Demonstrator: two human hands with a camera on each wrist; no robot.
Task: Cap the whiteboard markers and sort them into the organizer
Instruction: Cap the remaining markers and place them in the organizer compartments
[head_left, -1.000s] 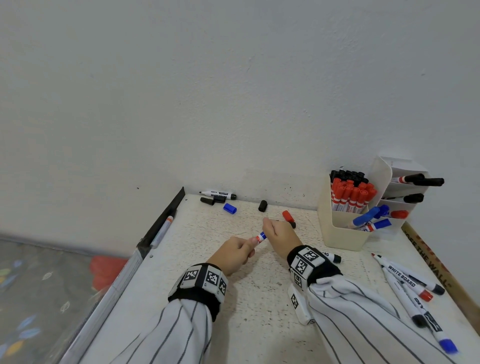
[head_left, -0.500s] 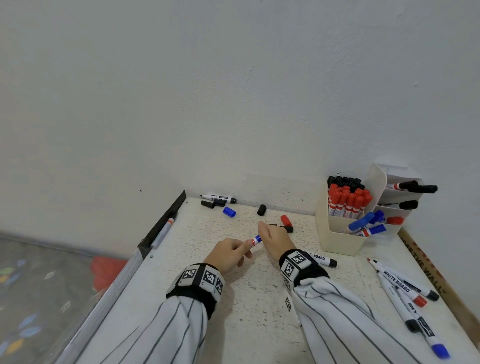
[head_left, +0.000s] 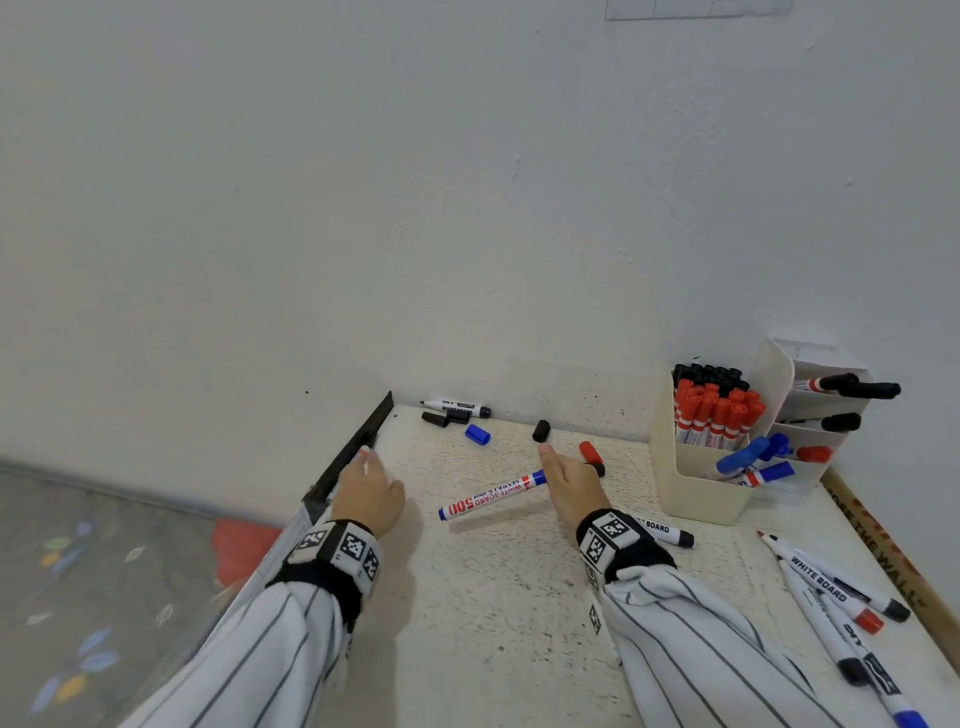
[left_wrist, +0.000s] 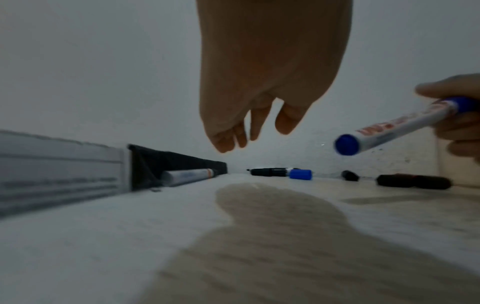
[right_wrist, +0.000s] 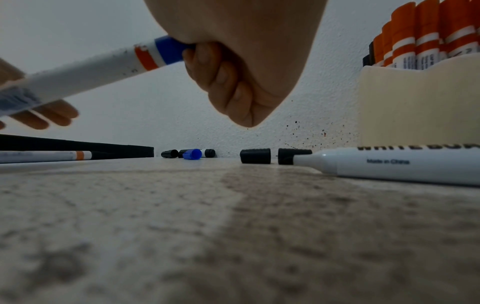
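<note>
Right hand (head_left: 569, 488) fingers curled round the cap end of a white-barrelled whiteboard marker with blue cap and blue end plug (head_left: 488, 496). Marker is held clear of the speckled white tabletop (head_left: 498, 597), barrel sticking out to the left of the fist, blue plug end pointing toward the left hand (head_left: 369, 491). Right wrist view confirms it: fingers (right_wrist: 228, 82) clenched on the blue cap, barrel angled down-left.

Left hand is empty, fingers (left_wrist: 233, 133) relaxed and extended, hovering over the table near its left edge, fingertips just beside the black edge strip (head_left: 353, 457). A white marker with an orange band (left_wrist: 187, 175) lies in the trough along that strip, just below and ahead of the fingertips.

Beyond the right-hand fingers: loose black cap (head_left: 541, 430), loose red cap (head_left: 589, 452) and a black cap touching it, partly hidden by the hand. Further left, a loose blue cap (head_left: 477, 434), another black cap and an uncapped black-ended marker (head_left: 456, 407) against the wall.

Right of the right hand: cream plastic organizer (head_left: 696, 483), front bin packed with upright red- and black-capped markers, side tiers holding black, red and blue ones lying down. More markers (head_left: 831, 592) lie loose behind the right wrist, mixed caps.
</note>
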